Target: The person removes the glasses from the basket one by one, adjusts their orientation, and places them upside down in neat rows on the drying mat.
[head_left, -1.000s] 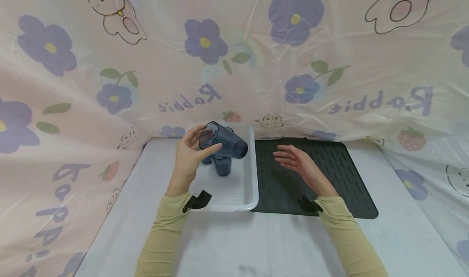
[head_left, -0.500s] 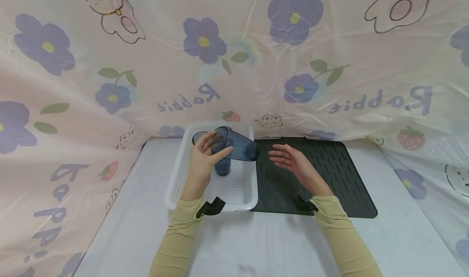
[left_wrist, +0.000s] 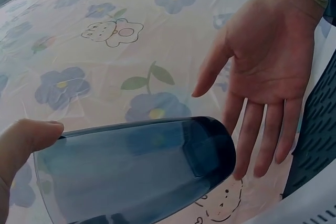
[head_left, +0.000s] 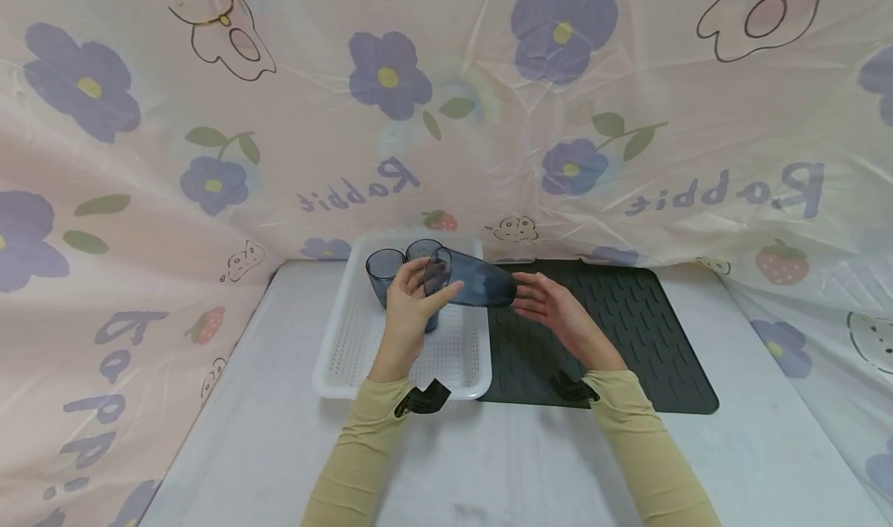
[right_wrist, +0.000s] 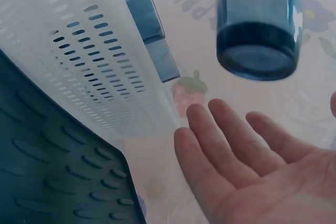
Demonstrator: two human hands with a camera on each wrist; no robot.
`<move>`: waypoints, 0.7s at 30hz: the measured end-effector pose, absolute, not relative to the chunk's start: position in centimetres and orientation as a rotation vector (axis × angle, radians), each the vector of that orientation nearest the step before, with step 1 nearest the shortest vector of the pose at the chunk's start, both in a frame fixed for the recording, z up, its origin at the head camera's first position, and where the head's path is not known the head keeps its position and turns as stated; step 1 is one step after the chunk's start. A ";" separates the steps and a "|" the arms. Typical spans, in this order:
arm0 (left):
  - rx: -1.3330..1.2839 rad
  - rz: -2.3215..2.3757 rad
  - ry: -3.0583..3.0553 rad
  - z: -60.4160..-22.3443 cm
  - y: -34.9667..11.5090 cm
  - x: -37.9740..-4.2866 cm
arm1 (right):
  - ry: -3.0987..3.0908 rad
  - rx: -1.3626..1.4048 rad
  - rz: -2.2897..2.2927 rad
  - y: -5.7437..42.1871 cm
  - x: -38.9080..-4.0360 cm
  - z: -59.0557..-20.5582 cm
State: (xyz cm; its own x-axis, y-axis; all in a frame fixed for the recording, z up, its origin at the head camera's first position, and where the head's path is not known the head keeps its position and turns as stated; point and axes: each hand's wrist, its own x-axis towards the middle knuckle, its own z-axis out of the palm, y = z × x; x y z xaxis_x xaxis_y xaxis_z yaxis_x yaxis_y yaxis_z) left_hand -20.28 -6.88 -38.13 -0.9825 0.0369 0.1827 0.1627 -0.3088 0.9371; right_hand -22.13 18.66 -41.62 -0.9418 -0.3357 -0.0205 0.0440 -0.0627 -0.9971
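Note:
A blue-tinted clear drinking glass lies tilted nearly level in the air, mouth to the left and dark thick base to the right. My left hand grips it near the rim, thumb on the near side. At the base end is my right hand, palm toward the glass, fingers straight. In the right wrist view the glass base hangs beyond the fingertips of that open palm. More blue glasses, such as one at the left, stand upright in a white perforated basket, partly hidden by the left hand.
To the right of the basket a dark ridged drying mat lies flat on the white table. A curtain printed with flowers and rabbits hangs behind and at the sides.
My left hand has carried the glass rightward from above the basket toward the mat. The right hand has shifted slightly left, and the glass base now overlaps its fingertips in the head view.

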 end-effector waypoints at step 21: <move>-0.205 -2.494 -1.809 -39.4 -4.7 -20.5 | 1.813 -0.271 -2.165 17.9 -22.1 -41.6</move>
State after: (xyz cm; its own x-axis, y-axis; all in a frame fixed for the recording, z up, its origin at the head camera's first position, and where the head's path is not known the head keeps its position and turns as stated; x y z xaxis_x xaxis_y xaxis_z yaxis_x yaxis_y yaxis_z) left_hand -20.50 -4.73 -39.37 -0.9897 0.0345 0.1388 0.1213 -0.3125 0.9421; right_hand -22.07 17.88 -41.65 -0.9362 -0.3479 -0.0492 0.1096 -0.1560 -0.9817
